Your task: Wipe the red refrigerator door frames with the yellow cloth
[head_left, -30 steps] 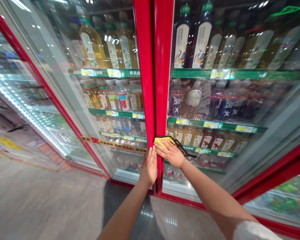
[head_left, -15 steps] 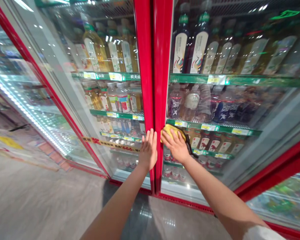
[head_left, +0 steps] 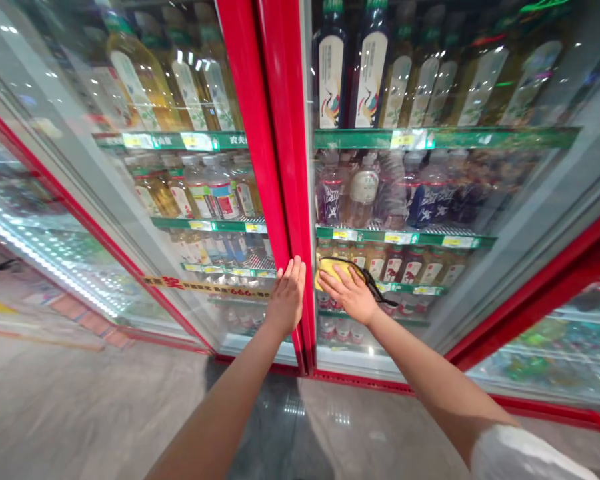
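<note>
My left hand [head_left: 287, 297] lies against the red door frame [head_left: 285, 167], its fingers stretched upward and holding nothing. Under my right hand [head_left: 353, 293] is a yellow cleaning cloth [head_left: 337, 272] with a dark edge, pressed to the right-hand glass door beside the red frame. The fingers rest spread over the cloth and keep it on the glass. A dark strip of the cloth trails off to the right of the hand. Behind the glass, small bottles [head_left: 394, 265] line a shelf at about the height of the cloth.
Two glass doors with red frames meet in the middle. Tall bottles [head_left: 373, 80] fill the upper shelves. A printed strip [head_left: 205, 288] runs across the left door. Further left glows a lit display case [head_left: 40, 247]. Grey floor [head_left: 95, 407] lies below, and another red-framed cabinet [head_left: 555, 340] stands at right.
The view has shifted and tilted. My right hand and the cloth have moved slightly down the glass and away from the red frame edge. My left hand stays on the frame.
</note>
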A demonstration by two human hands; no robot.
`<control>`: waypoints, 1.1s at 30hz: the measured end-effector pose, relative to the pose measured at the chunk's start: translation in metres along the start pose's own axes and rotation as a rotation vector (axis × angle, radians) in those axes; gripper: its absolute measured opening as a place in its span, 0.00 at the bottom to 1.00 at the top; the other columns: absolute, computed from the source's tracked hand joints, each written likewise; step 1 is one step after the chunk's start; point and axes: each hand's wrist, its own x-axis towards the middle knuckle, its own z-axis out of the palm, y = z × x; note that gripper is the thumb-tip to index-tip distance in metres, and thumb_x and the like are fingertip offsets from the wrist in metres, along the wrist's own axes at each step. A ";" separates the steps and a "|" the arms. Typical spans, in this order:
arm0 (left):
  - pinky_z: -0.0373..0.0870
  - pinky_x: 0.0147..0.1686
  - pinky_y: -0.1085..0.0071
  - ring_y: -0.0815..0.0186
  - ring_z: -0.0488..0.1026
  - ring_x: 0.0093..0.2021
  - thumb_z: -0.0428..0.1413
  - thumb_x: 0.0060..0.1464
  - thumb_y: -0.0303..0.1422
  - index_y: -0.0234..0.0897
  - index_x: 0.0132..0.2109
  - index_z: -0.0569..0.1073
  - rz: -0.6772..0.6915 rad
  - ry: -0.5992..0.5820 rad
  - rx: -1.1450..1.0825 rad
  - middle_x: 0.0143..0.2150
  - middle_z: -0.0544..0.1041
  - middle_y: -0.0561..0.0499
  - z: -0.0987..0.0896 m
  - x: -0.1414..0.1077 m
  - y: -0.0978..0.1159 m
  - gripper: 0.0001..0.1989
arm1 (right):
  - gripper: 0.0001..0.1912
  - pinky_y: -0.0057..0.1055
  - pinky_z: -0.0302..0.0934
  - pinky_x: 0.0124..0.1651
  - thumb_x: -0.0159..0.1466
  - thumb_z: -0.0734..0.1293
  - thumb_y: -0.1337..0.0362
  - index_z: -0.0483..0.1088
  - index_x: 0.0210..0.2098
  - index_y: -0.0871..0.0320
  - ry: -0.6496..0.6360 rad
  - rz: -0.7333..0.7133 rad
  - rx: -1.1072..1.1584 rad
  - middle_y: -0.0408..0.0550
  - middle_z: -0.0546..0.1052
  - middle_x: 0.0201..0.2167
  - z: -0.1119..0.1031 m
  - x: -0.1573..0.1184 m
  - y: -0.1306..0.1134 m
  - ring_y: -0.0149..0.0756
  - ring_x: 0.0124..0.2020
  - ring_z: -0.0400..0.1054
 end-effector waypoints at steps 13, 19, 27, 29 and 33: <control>0.49 0.72 0.52 0.55 0.46 0.76 0.44 0.63 0.22 0.33 0.75 0.34 0.027 0.065 0.098 0.76 0.51 0.37 -0.006 0.011 0.017 0.40 | 0.31 0.52 0.39 0.76 0.69 0.60 0.71 0.59 0.70 0.47 0.011 0.076 -0.051 0.41 0.64 0.70 -0.038 -0.029 0.051 0.44 0.74 0.48; 0.50 0.72 0.53 0.56 0.48 0.76 0.45 0.62 0.21 0.35 0.76 0.37 0.111 0.070 0.065 0.75 0.54 0.41 0.002 0.022 0.034 0.39 | 0.26 0.41 0.48 0.74 0.69 0.61 0.71 0.66 0.65 0.49 -0.076 -0.161 -0.006 0.39 0.68 0.67 -0.043 -0.065 0.069 0.37 0.70 0.58; 0.50 0.72 0.47 0.52 0.46 0.76 0.45 0.62 0.22 0.36 0.76 0.41 0.101 0.001 0.035 0.76 0.49 0.42 0.006 0.046 0.059 0.39 | 0.34 0.51 0.39 0.75 0.68 0.62 0.71 0.57 0.70 0.43 -0.069 0.120 -0.048 0.40 0.63 0.71 -0.060 -0.075 0.085 0.42 0.74 0.49; 0.49 0.72 0.47 0.52 0.46 0.76 0.45 0.62 0.23 0.36 0.76 0.41 0.130 0.002 0.029 0.76 0.50 0.42 0.007 0.046 0.063 0.38 | 0.31 0.46 0.45 0.74 0.68 0.63 0.71 0.61 0.68 0.45 -0.126 -0.018 -0.024 0.39 0.64 0.70 -0.055 -0.088 0.082 0.40 0.72 0.55; 0.47 0.72 0.48 0.53 0.45 0.76 0.46 0.61 0.23 0.36 0.76 0.42 0.169 -0.009 0.020 0.76 0.49 0.42 0.007 0.052 0.065 0.39 | 0.31 0.43 0.44 0.75 0.70 0.61 0.70 0.58 0.70 0.44 -0.117 -0.029 -0.046 0.36 0.62 0.71 -0.081 -0.074 0.105 0.37 0.73 0.52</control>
